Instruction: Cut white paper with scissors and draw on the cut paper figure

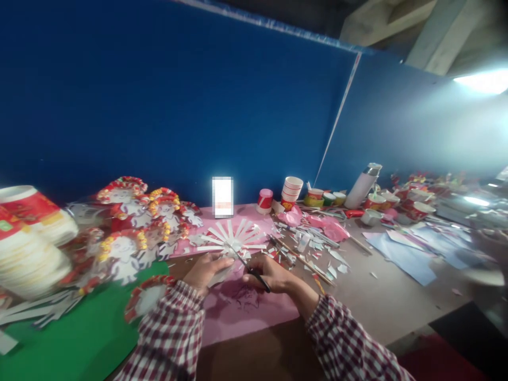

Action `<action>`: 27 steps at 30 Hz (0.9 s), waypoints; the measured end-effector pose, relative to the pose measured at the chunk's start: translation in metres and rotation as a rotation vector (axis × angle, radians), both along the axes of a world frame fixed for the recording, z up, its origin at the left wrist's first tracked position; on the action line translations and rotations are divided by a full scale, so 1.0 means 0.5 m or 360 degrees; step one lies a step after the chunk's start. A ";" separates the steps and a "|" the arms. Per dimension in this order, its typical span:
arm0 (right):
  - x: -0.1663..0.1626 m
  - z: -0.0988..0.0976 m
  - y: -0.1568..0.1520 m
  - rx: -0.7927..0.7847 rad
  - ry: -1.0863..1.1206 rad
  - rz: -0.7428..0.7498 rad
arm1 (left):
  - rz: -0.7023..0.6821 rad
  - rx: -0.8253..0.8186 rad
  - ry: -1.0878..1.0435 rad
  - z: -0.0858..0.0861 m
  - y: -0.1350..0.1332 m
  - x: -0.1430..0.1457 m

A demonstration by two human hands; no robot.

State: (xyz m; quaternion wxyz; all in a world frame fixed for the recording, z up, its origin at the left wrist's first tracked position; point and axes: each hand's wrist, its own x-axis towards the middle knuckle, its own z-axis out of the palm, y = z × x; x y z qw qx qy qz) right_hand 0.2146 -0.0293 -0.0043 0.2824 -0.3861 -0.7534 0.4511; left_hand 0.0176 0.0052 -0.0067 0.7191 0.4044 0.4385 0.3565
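My right hand (269, 274) is closed round a pair of black-handled scissors (260, 279), whose blades point up and left. Those blades reach the middle of a white paper cup cut into strips (228, 235), its strips fanned out like a flower. In my left hand (207, 271), thumb and fingers pinch the near side of this cut cup. Under both hands lies a pink sheet (250, 317) with dark scribbled lines. Left of my left forearm sits a round white piece with a red beaded-looking rim (148, 297).
Stacked paper cups (32, 254) and several white figure cutouts with red and yellow trim (123, 254) crowd the left, near a green sheet (79, 338). Paper scraps (317, 248), cups (292, 191), a leaning bottle (361, 188) and pale blue sheets (405, 256) lie right. A blue wall (178, 106) stands behind.
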 end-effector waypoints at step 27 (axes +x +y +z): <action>0.003 -0.007 0.004 -0.0018 0.0023 0.0034 | -0.0076 -0.0040 0.0017 0.027 -0.015 0.007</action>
